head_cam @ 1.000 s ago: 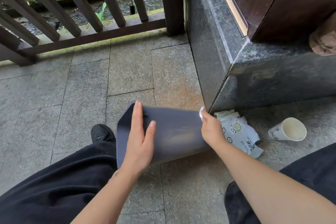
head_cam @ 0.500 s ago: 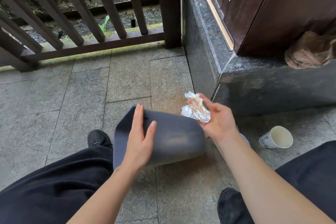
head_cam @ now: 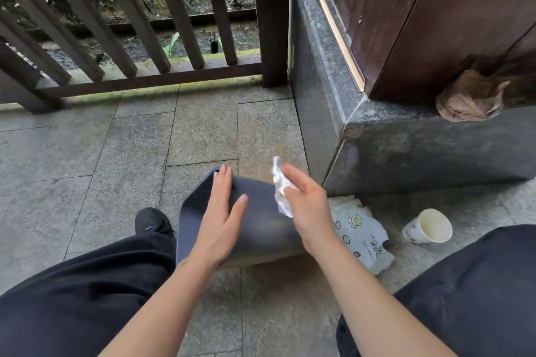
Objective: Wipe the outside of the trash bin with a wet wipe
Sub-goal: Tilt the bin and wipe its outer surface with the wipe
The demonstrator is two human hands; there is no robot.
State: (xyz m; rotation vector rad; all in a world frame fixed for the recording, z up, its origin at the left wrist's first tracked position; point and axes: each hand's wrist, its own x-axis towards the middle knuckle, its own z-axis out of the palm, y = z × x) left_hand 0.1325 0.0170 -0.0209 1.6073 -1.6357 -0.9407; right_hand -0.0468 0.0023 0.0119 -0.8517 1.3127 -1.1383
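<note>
A dark grey trash bin (head_cam: 261, 220) lies on its side on the stone floor between my legs, its open rim to the left. My left hand (head_cam: 220, 217) rests flat on the bin's upper side with fingers straight. My right hand (head_cam: 307, 206) hovers over the bin's right end and pinches a crumpled, soiled white wet wipe (head_cam: 280, 188) between thumb and fingers. The wipe hangs beside the bin's surface; whether it touches is unclear.
A wet wipe packet (head_cam: 362, 238) lies on the floor right of the bin. A paper cup (head_cam: 429, 226) lies tipped beside it. A dark stone step (head_cam: 406, 148) rises to the right, bearing a crumpled brown bag (head_cam: 470, 98). A wooden railing (head_cam: 150, 38) stands ahead.
My right hand lifted the wipe off the bin's end, showed its soiled face, then turned and came back over the bin's right end. My left hand stayed on the bin.
</note>
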